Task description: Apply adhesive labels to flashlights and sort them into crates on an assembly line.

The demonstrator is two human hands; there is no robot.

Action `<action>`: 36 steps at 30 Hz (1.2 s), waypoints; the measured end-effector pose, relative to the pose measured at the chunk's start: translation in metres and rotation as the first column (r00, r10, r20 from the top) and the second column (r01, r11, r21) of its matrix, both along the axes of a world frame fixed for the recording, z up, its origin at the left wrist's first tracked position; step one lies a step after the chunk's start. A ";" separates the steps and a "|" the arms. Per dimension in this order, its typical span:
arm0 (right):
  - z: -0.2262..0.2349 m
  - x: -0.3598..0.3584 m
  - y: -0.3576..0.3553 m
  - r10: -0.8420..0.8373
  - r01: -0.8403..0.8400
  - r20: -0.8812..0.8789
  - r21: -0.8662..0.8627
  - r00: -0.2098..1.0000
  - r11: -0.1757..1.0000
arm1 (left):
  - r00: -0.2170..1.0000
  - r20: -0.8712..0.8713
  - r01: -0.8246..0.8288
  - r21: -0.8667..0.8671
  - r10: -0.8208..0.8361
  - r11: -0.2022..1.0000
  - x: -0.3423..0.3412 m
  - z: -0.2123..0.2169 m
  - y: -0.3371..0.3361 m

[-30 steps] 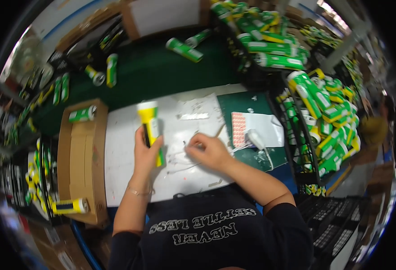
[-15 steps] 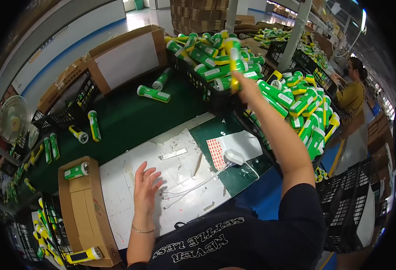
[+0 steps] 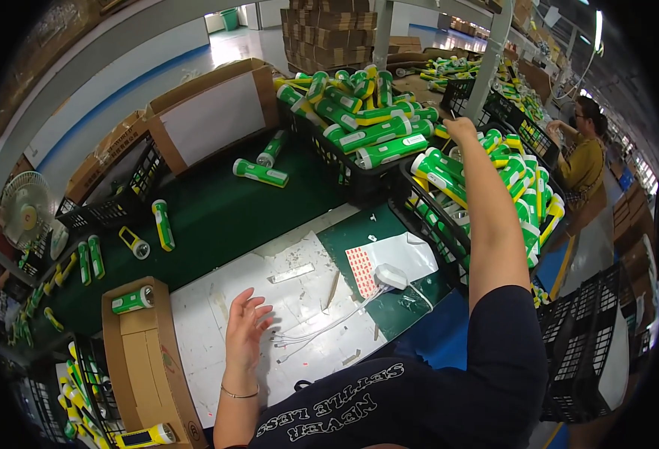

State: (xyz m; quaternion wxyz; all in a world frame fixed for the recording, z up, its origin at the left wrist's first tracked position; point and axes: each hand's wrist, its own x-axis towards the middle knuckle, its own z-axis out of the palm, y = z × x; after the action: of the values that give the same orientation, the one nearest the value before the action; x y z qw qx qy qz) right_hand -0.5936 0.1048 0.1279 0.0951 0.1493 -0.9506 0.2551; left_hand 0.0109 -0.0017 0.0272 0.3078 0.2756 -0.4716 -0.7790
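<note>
My left hand (image 3: pixel 247 329) hovers over the white board (image 3: pixel 217 359), fingers apart and slightly curled, with nothing in it. My right arm stretches far out over the near black crate (image 3: pixel 436 224), which is heaped with green and yellow flashlights (image 3: pixel 443 179). My right hand (image 3: pixel 462 130) is where this crate meets the far crate (image 3: pixel 335 156), close to the flashlights; its fingers are mostly hidden, so any grip cannot be made out. Left of the board stands an open cardboard box (image 3: pixel 166 337) with one flashlight (image 3: pixel 133 300) lying across its far end.
White cables run from a white charger block (image 3: pixel 390 276) beside a sheet of red stickers (image 3: pixel 361 271). Several loose flashlights lie on the green belt (image 3: pixel 217 217). A tall carton (image 3: pixel 217 112) stands behind them. At the right, a person (image 3: pixel 587 150) works by more crates.
My right hand has moved right and away from the far crate's pile, where it held a flashlight upright. My left hand stays nearly in place. The view has shifted slightly.
</note>
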 end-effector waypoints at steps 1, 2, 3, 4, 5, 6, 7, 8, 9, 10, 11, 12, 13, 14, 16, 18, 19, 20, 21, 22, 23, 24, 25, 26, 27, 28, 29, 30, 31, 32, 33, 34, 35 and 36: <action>0.007 0.010 -0.002 0.029 -0.034 -0.047 -0.110 0.998 0.993 | 1.000 0.002 -0.011 0.016 0.011 1.000 0.001 -0.002 0.000; 0.013 0.021 -0.006 0.036 -0.073 -0.150 -0.248 0.988 0.966 | 1.000 0.001 -0.013 0.030 0.013 0.999 0.000 -0.003 -0.001; 0.018 0.032 -0.014 0.030 -0.126 -0.252 -0.374 0.967 0.919 | 1.000 0.000 -0.011 0.033 0.011 0.999 -0.002 -0.005 -0.002; 0.022 0.054 -0.032 0.114 -0.266 -0.356 -0.416 0.927 0.870 | 1.000 -0.012 -0.009 0.044 0.009 0.999 -0.004 -0.008 -0.004; 0.025 0.076 -0.054 0.219 -0.443 -0.487 -0.412 0.846 0.796 | 1.000 -0.023 -0.003 0.056 0.004 0.998 -0.007 -0.011 -0.006; 0.020 0.104 -0.075 0.297 -0.589 -0.590 -0.394 0.750 0.706 | 1.000 -0.021 -0.003 0.058 0.005 0.998 -0.010 -0.014 -0.009; 0.018 0.141 -0.099 0.398 -0.635 -0.558 -0.333 0.729 0.697 | 0.998 -0.024 -0.056 0.038 0.056 0.998 -0.011 -0.017 -0.013; 0.013 0.179 -0.118 0.546 -0.688 -0.439 -0.290 0.714 0.666 | 0.994 -0.027 -0.109 0.019 0.109 0.994 -0.012 -0.021 -0.018; 0.007 0.211 -0.135 0.650 -0.759 -0.411 -0.204 0.640 0.618 | 0.992 -0.023 -0.126 0.022 0.127 0.992 -0.013 -0.028 -0.023; -0.003 0.229 -0.151 0.734 -0.802 -0.352 -0.091 0.580 0.590 | 0.979 -0.049 -0.202 -0.035 0.200 0.979 -0.014 -0.034 -0.028; -0.010 0.245 -0.165 0.783 -0.804 -0.195 -0.067 0.591 0.591 | 0.959 -0.078 -0.277 -0.091 0.271 0.956 -0.014 -0.038 -0.032; -0.029 0.247 -0.182 0.781 -0.800 -0.209 -0.007 0.588 0.600 | 0.942 -0.092 -0.329 -0.079 0.322 0.941 -0.016 -0.038 -0.034; -0.048 0.246 -0.199 0.745 -0.749 -0.184 0.062 0.641 0.660 | 0.936 -0.094 -0.346 -0.080 0.338 0.935 -0.013 -0.039 -0.037; -0.065 0.243 -0.215 0.710 -0.697 -0.164 0.138 0.685 0.704 | 0.935 -0.104 -0.349 -0.079 0.340 0.934 -0.010 -0.041 -0.039; -0.084 0.243 -0.243 0.655 -0.638 -0.009 0.221 0.755 0.738 | 0.924 -0.138 -0.372 -0.097 0.358 0.923 -0.005 -0.040 -0.038; -0.104 0.242 -0.267 0.597 -0.611 0.137 0.247 0.790 0.752 | 0.918 -0.149 -0.382 -0.082 0.368 0.920 -0.002 -0.038 -0.038; -0.119 0.240 -0.277 0.602 -0.628 0.181 0.274 0.777 0.728 | 0.926 -0.157 -0.359 -0.074 0.344 0.931 -0.002 -0.038 -0.039; -0.128 0.248 -0.283 0.605 -0.647 0.229 0.298 0.763 0.702 | 0.933 -0.162 -0.341 -0.107 0.322 0.934 0.002 -0.041 -0.039; -0.136 0.254 -0.287 0.591 -0.637 0.239 0.325 0.770 0.699 | 0.926 -0.162 -0.360 -0.102 0.342 0.927 0.003 -0.041 -0.041; -0.140 0.255 -0.293 0.601 -0.647 0.241 0.329 0.762 0.688 | 0.933 -0.145 -0.346 -0.099 0.331 0.933 0.002 -0.041 -0.042; -0.139 0.262 -0.295 0.584 -0.687 0.405 0.177 0.704 0.705 | 0.939 -0.123 -0.334 -0.092 0.322 0.938 0.003 -0.042 -0.042; -0.139 0.269 -0.296 0.563 -0.687 0.555 0.022 0.613 0.727 | 0.935 -0.115 -0.346 -0.084 0.335 0.935 0.005 -0.042 -0.043; -0.143 0.276 -0.290 0.562 -0.693 0.565 0.025 0.604 0.720 | 0.955 -0.121 -0.276 -0.022 0.272 0.961 0.006 -0.040 -0.046; -0.138 0.297 -0.277 0.634 -0.698 0.546 -0.120 0.547 0.706 | 0.965 -0.133 -0.223 0.048 0.228 0.974 0.008 -0.040 -0.046; -0.128 0.320 -0.256 0.699 -0.686 0.520 -0.263 0.491 0.678 | 0.972 -0.148 -0.167 0.118 0.184 0.979 0.009 -0.039 -0.044; -0.107 0.345 -0.230 0.769 -0.810 0.398 -0.101 0.500 0.578 | 0.967 -0.193 -0.140 0.134 0.164 0.981 0.008 -0.038 -0.043; -0.086 0.368 -0.199 0.847 -0.884 0.296 -0.020 0.441 0.467 | 0.962 -0.236 -0.102 0.143 0.135 0.984 0.005 -0.035 -0.041; -0.076 0.387 -0.171 0.891 -0.914 0.201 0.090 0.406 0.396 | 0.956 -0.269 -0.076 0.158 0.117 0.985 0.002 -0.039 -0.041; -0.073 0.404 -0.146 0.935 -0.937 0.118 0.141 0.335 0.318 | 0.928 -0.337 -0.071 0.251 0.156 0.965 -0.002 -0.040 -0.042; -0.068 0.421 -0.120 0.938 -0.944 0.175 0.199 0.298 0.263 | 0.895 -0.402 -0.051 0.339 0.194 0.939 -0.007 -0.043 -0.043; -0.068 0.436 -0.097 0.960 -0.955 0.166 0.233 0.228 0.186 | 0.863 -0.449 -0.024 0.418 0.230 0.908 -0.008 -0.050 -0.044; -0.073 0.448 -0.078 0.971 -0.954 0.114 0.242 0.208 0.176 | 0.879 -0.391 -0.058 0.480 0.273 0.875 -0.009 -0.044 -0.041; -0.077 0.453 -0.068 0.977 -0.973 0.124 0.174 0.174 0.152 | 0.891 -0.330 -0.090 0.546 0.312 0.833 -0.011 -0.040 -0.040; -0.080 0.456 -0.062 0.981 -0.986 0.129 0.108 0.142 0.129 | 0.918 -0.245 -0.129 0.557 0.311 0.820 -0.010 -0.040 -0.040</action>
State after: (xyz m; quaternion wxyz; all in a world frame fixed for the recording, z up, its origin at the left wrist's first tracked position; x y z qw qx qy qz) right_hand -0.1375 0.0430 0.0478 -0.1206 0.7391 -0.6387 0.1768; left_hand 0.0010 -0.0414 -0.0129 0.3823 0.2707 -0.1452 -0.8715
